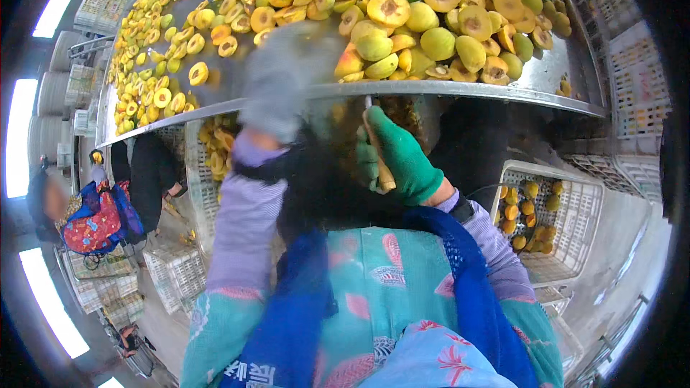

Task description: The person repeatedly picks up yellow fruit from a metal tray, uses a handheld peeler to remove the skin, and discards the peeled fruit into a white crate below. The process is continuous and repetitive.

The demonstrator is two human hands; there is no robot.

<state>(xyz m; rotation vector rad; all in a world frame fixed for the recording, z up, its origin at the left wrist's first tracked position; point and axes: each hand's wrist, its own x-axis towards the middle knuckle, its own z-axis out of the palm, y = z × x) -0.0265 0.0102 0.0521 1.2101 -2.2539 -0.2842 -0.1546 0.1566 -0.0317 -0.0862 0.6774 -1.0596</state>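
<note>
My right hand [407, 156], in a green knit glove, grips a pitting tool or small knife by its wooden handle [384, 172]. The tool's metal end points up at the front rim of the metal table [420, 88]. In a grey glove, my left hand [280, 78] is blurred by motion and reaches over that rim, close to the fruit. Whether it holds anything cannot be made out. Heaped on the table are yellow peaches [436, 43], many of them halved with pits or brown pit hollows showing.
A pale plastic crate [579, 226] with several fruits stands on the floor to my right. Left of my legs, another crate [195, 172] sits beside cut fruit. Another person [102, 210] works at the table's left end. Stacked crates [639, 91] rise on the right.
</note>
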